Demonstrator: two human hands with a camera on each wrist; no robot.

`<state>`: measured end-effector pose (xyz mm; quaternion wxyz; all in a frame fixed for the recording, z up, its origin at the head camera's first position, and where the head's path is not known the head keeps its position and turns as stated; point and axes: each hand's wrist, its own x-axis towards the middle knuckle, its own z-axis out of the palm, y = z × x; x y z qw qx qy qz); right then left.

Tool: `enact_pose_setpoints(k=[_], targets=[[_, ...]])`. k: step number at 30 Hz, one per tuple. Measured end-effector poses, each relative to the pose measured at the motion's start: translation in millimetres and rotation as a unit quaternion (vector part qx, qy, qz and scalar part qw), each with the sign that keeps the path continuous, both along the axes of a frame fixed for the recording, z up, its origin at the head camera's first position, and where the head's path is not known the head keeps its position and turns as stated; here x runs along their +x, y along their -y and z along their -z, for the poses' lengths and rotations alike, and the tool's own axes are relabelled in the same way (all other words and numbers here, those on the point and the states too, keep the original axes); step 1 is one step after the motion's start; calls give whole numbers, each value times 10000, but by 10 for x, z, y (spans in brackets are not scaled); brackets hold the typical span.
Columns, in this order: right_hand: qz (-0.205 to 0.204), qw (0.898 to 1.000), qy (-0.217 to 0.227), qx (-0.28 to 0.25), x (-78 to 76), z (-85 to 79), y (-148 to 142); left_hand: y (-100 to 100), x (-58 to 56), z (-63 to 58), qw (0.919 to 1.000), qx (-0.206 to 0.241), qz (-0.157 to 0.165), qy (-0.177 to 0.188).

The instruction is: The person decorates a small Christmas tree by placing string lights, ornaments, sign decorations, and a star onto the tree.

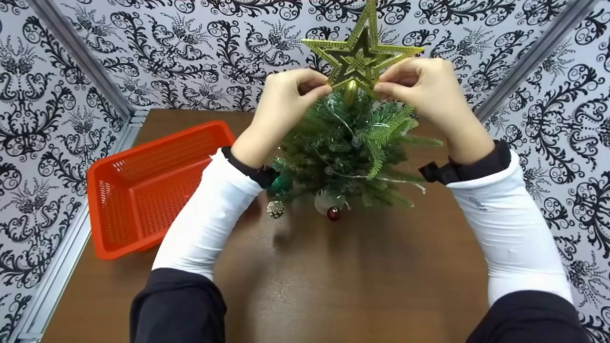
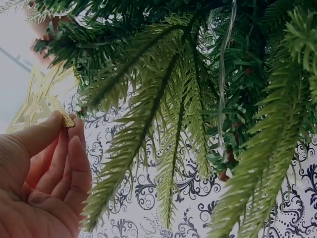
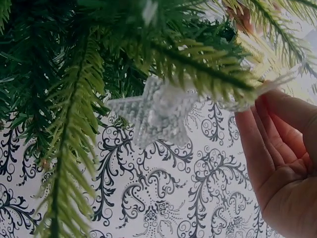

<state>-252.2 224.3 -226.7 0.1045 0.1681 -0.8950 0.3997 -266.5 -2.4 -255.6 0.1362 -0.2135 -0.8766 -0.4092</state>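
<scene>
A gold star tree topper (image 1: pixel 358 62) stands upright at the top of a small artificial Christmas tree (image 1: pixel 348 147). Its gold socket is over the tip, though branches hide how far down it sits. My left hand (image 1: pixel 290 97) pinches the star's lower left point between thumb and fingers; the left wrist view shows that gold point (image 2: pixel 67 119) in the fingertips. On the other side my right hand (image 1: pixel 426 88) pinches the lower right point. Close by that hand, in the right wrist view, a clear beaded star ornament (image 3: pixel 153 116) hangs among the branches.
An orange perforated basket (image 1: pixel 157 186) stands left of the tree on the brown table (image 1: pixel 362 276). Low on the tree hang a dark red ball (image 1: pixel 333 213), a beaded ball (image 1: pixel 275 209) and a green ball (image 1: pixel 280 183). A light string (image 1: pixel 376 177) crosses the branches. Patterned walls enclose the table.
</scene>
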Motion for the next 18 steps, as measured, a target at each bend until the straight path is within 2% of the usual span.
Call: enact_pose_setpoints(k=[6,9,13,16,18], targets=[[-254,9990,-331,150,15,25,-55,28,-6,27,9999,-30,125,-103],[-180,9975,-623,268,55,26,-133,62,0,41,9998,8,125,-141],[338,9944,-930,375,156,76,-313,172,41,80,9996,216,-26,-196],[791,9914,-1036,98,246,202,-489,321,117,156,9973,581,-237,-394],[1054,9887,-1052,-184,308,325,-612,441,185,231,9932,858,-413,-671]])
